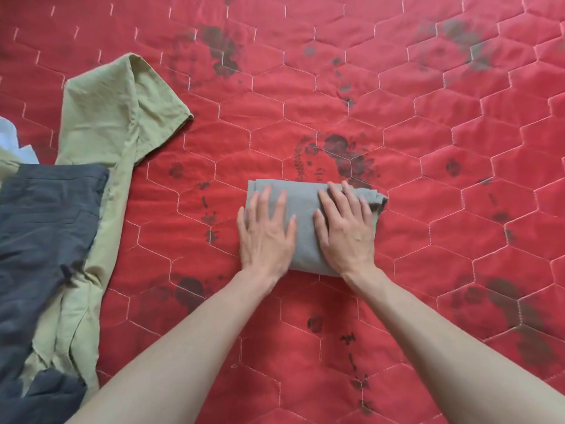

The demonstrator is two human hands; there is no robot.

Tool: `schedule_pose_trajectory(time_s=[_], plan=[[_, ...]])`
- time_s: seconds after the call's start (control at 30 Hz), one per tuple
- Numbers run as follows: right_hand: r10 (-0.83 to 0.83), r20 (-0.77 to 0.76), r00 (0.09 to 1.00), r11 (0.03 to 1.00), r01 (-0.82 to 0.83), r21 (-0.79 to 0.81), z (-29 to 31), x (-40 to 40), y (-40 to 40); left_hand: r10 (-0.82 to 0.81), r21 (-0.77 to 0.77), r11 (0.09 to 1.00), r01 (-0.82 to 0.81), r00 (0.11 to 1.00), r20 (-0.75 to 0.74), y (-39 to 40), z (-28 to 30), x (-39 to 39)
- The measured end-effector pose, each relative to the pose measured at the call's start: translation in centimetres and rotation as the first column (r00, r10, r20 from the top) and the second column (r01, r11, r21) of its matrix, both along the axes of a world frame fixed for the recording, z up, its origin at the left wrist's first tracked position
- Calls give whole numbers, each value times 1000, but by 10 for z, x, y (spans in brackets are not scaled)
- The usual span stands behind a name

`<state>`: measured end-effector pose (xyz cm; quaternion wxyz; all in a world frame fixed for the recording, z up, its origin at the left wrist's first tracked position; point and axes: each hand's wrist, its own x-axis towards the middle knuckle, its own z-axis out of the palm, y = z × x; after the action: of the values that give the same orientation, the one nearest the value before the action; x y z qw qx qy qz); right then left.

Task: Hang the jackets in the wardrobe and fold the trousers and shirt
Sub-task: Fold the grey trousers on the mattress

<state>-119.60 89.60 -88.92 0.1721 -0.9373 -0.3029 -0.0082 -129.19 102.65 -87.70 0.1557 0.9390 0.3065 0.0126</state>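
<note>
Our fingers lie spread and flat, gripping nothing: the left hand (265, 237) presses the left part of the grey bundle (305, 228), the right hand (345, 231) its right part, fingertips toward twelve o'clock. The bundle is a folded garment, thick and squarish; we cannot tell its long axis for sure, though its loose, rumpled end points toward three o'clock. It sits near the middle of the red quilt (428, 148). Well apart, at nine o'clock, a green shirt (116, 111) lies stretched from twelve toward six, with a dark garment (46, 240) lying over its left side.
</note>
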Motion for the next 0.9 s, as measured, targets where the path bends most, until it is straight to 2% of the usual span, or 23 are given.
schedule_pose_trajectory(time_s=[0.03, 0.1, 0.17, 0.23, 0.33, 0.4, 0.47, 0.53, 0.63, 0.67, 0.77, 0.9], plan=[[-70, -90, 993, 997, 66, -51, -5, -1, -3, -40, -15, 999, 39, 997, -61, -1, -7, -5], [-281, -294, 914, 959, 275, -63, -10, 1, -7, -28, -87, 996, 21, 996, -81, 3, -17, -14], [-330, -432, 839, 936, 351, -33, -14, 7, -9, 59, -156, 985, -69, 996, -71, 7, -20, -15], [-309, -477, 823, 930, 365, 28, -11, 10, -10, 217, -193, 953, -232, 971, -99, 6, -15, -9], [-381, -477, 792, 855, 498, 144, -4, 1, -16, 470, -272, 832, -484, 874, -120, -1, -4, -3], [-489, -536, 688, 771, 629, 104, 2, -7, -18, 559, -315, 734, -602, 798, -224, -2, 1, 0], [-503, -619, 603, 753, 658, 28, 8, -11, -16, 589, -365, 644, -672, 741, -324, 3, 5, 2], [-485, -662, 571, 781, 624, -34, 14, -7, -15, 591, -428, 558, -711, 703, -396, 13, 9, 3], [-456, -692, 560, 819, 569, -79, 19, 3, -19, 534, -539, 495, -682, 728, -430, 28, 12, -2], [-442, -704, 556, 827, 557, -79, 21, 6, -21, 529, -607, 440, -662, 737, -421, 31, 12, -5], [-444, -719, 534, 817, 571, -80, 26, 9, -23, 504, -786, 162, -596, 735, -454, 33, 15, -16], [-431, -738, 519, 825, 558, -89, 26, 5, -21, 425, -834, -70, -548, 740, -522, 31, 16, -31]])
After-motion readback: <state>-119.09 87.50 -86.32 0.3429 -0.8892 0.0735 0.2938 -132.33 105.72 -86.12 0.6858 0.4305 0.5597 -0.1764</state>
